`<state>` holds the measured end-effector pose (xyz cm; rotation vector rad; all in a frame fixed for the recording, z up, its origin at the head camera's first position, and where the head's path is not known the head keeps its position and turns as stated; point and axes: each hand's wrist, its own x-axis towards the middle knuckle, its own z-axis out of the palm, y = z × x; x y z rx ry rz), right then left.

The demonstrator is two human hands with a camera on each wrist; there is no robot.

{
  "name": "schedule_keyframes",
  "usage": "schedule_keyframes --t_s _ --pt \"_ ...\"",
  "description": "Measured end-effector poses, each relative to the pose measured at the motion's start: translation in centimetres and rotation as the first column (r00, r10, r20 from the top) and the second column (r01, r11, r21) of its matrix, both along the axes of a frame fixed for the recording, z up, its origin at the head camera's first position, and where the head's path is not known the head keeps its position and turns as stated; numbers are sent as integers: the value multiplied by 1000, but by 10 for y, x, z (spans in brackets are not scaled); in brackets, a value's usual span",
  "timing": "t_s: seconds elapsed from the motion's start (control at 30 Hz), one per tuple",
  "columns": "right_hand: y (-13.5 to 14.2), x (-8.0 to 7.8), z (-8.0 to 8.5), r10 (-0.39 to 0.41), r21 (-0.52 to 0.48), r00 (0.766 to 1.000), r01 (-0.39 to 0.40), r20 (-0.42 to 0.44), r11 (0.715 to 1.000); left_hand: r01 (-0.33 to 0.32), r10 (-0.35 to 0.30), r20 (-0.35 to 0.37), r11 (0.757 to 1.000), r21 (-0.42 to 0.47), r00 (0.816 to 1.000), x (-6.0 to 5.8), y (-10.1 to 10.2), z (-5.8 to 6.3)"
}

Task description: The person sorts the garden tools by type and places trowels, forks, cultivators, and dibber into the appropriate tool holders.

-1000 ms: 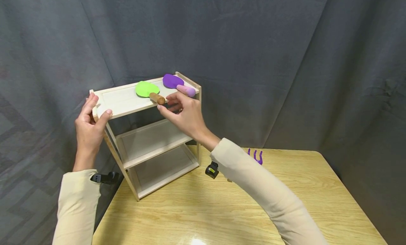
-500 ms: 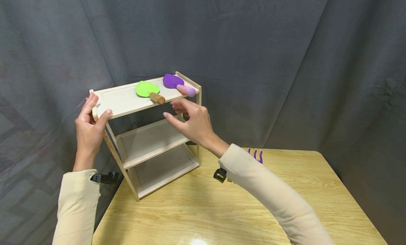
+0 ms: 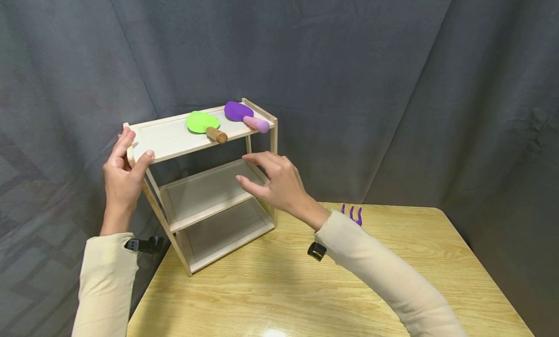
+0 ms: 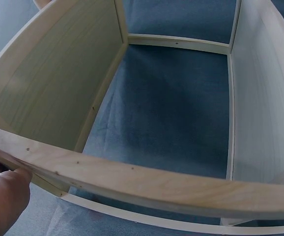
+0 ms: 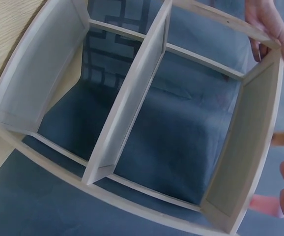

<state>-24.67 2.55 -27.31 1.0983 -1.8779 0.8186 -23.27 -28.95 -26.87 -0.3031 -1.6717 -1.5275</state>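
My left hand (image 3: 121, 184) grips the left end of the small three-tier wooden shelf (image 3: 159, 139), thumb on the top board and fingers along its side. In the right wrist view that left hand (image 5: 269, 24) holds the shelf's corner. My right hand (image 3: 281, 184) holds nothing, thumb and fingers apart, in front of the shelf's right part. On the top board lie a green trowel (image 3: 202, 122) with a wooden handle and, right of it, a purple trowel (image 3: 238, 111) with a pink handle. Both handles stick out over the front edge.
The shelf stands at the left of a wood-grain table (image 3: 244, 288). Behind my right sleeve (image 3: 384, 274), a purple fork (image 3: 355, 216) shows only its prongs. Grey curtains (image 3: 327, 75) hang behind and at both sides.
My right hand has drawn back from the green trowel's handle, moving down and to the right. The left hand, shelf and both trowels have stayed in place.
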Motion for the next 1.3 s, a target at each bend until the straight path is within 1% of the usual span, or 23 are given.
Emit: schedule_keyframes --t_s 0.17,0.47,0.7,0.93,1.1,1.3 --pt "8 3 -5 -27 33 1000 27 -2 999 3 -3 3 1000 2 1000 1 1 1" --pt "21 10 -11 -39 63 999 38 8 997 -5 5 17 1000 -9 1000 2 0 0" --pt "29 15 -14 -39 60 999 38 14 997 -14 14 23 1000 -20 1000 2 0 1" --pt "39 19 -20 -36 50 999 35 26 998 1 -1 7 1000 -3 1000 1 0 1" --pt "47 22 -24 -35 45 998 33 43 998 9 -9 8 1000 0 1000 1 1 1" --pt "55 26 -33 -30 47 997 27 68 999 -10 10 24 1000 -8 1000 1 0 1"
